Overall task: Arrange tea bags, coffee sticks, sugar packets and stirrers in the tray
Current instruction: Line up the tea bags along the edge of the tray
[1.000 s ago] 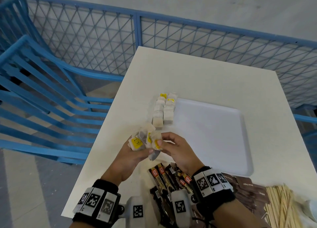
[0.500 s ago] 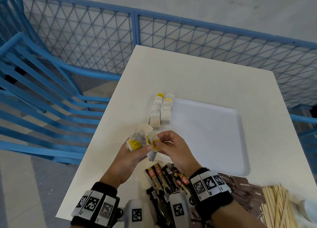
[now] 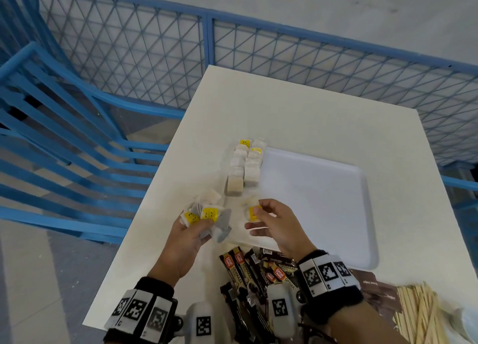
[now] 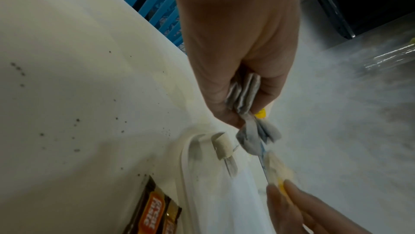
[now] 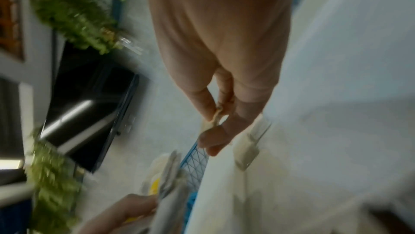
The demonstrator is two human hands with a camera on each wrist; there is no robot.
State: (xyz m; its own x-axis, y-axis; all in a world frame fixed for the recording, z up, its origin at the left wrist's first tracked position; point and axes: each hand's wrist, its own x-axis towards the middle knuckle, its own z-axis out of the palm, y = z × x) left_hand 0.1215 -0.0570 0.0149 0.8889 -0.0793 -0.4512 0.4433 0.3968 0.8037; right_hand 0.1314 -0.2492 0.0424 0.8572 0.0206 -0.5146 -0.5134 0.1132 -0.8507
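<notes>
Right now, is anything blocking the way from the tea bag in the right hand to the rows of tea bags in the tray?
Nothing visible. The right hand pinches one tea bag over the tray's near left corner, with only bare tray before the rows.

I count one white tray (image 3: 323, 214), two rows of tea bags (image 3: 244, 166) on its left edge, and two hands, while the coffee sticks (image 3: 248, 268) and stirrers (image 3: 419, 315) lie in piles too tangled to count.
</notes>
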